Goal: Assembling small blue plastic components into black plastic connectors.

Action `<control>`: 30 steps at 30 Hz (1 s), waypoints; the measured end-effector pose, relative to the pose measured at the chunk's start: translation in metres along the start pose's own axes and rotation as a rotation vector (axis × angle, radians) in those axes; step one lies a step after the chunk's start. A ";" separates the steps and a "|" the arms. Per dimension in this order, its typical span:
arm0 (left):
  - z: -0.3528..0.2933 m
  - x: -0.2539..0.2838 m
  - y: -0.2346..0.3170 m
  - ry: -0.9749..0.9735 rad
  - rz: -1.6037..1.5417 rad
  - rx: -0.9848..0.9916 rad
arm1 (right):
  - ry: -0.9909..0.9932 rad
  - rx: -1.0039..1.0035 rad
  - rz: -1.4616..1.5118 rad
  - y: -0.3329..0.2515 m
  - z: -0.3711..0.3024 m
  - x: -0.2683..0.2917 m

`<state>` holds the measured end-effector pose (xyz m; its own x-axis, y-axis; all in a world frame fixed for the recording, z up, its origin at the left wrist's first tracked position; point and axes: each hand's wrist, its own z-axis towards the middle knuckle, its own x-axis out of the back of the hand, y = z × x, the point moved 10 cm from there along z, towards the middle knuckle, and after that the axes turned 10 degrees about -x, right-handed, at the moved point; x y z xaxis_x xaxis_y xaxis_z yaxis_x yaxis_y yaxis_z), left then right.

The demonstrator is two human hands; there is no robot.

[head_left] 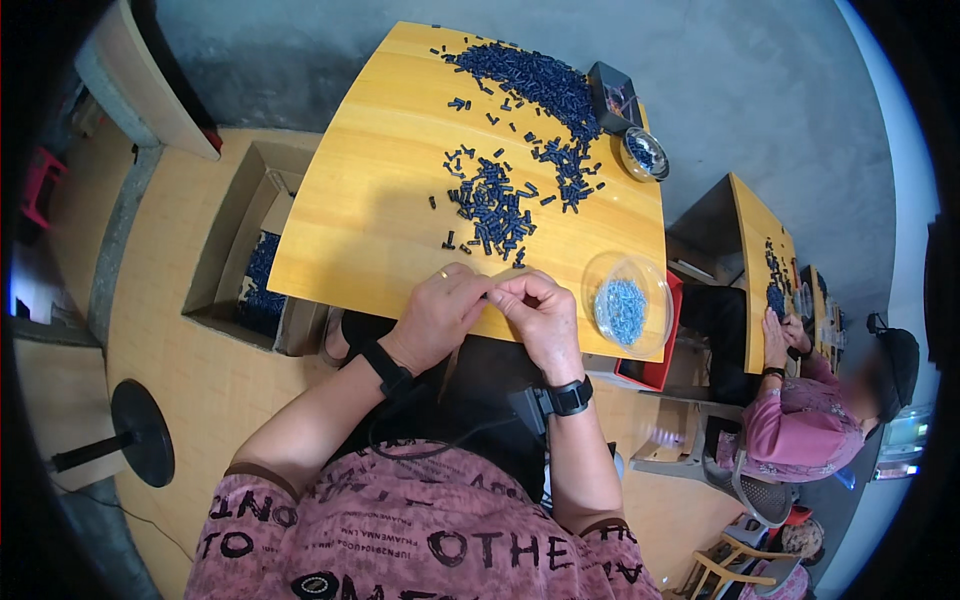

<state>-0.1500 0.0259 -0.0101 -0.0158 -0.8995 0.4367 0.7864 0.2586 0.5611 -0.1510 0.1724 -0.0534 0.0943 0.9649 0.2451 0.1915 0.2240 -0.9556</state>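
Observation:
At the near edge of the yellow wooden table (370, 170), my left hand (440, 312) and my right hand (543, 318) meet fingertip to fingertip. Both are closed in a pinch. Whatever sits between the fingers is tiny and mostly hidden; I cannot make it out. Just beyond the fingers lies a loose pile of small black tubular parts (492, 210), some with a T shape. A bigger heap of similar black parts (530, 82) covers the far end. To the right of my right hand stands a clear round dish (664, 312) holding small light-blue pieces (621, 311).
A black box (612, 95) and a shiny bowl (627, 160) stand at the far right edge. Beneath the dish's side is a red tray (673, 325). On the floor at left, a cardboard box (212, 265) holds black parts. At right, a person in pink (800, 425) works at another table.

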 end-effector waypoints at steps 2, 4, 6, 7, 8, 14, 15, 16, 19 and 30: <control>0.000 -0.002 0.000 -0.009 0.005 -0.023 | 0.008 -0.047 -0.003 0.000 0.000 -0.003; -0.001 -0.003 0.001 -0.018 0.012 -0.044 | 0.013 -0.095 -0.006 0.004 0.001 -0.004; -0.001 -0.006 0.001 -0.051 0.025 -0.052 | 0.038 -0.095 -0.093 0.003 0.002 -0.002; -0.001 -0.006 0.000 -0.054 0.023 -0.049 | 0.038 -0.099 -0.092 0.004 0.004 -0.002; -0.002 -0.006 -0.001 -0.051 0.025 -0.055 | 0.037 -0.108 -0.118 0.004 0.005 -0.002; 0.001 -0.007 -0.002 -0.071 0.010 -0.065 | 0.006 -0.126 -0.172 0.009 0.012 -0.005; 0.002 -0.007 -0.002 -0.075 0.017 -0.066 | -0.007 -0.133 -0.175 0.010 0.014 -0.006; 0.002 -0.006 -0.002 -0.076 0.011 -0.062 | -0.005 -0.139 -0.177 0.011 0.014 -0.006; 0.004 -0.012 -0.005 -0.131 0.021 -0.064 | 0.008 -0.059 -0.272 0.003 0.016 -0.007; 0.001 -0.008 -0.001 -0.097 0.063 -0.041 | -0.077 -0.145 -0.056 0.016 0.012 -0.005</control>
<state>-0.1515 0.0330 -0.0139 -0.0237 -0.8431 0.5372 0.8121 0.2971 0.5022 -0.1602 0.1732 -0.0721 0.0059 0.9604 0.2787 0.3340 0.2608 -0.9058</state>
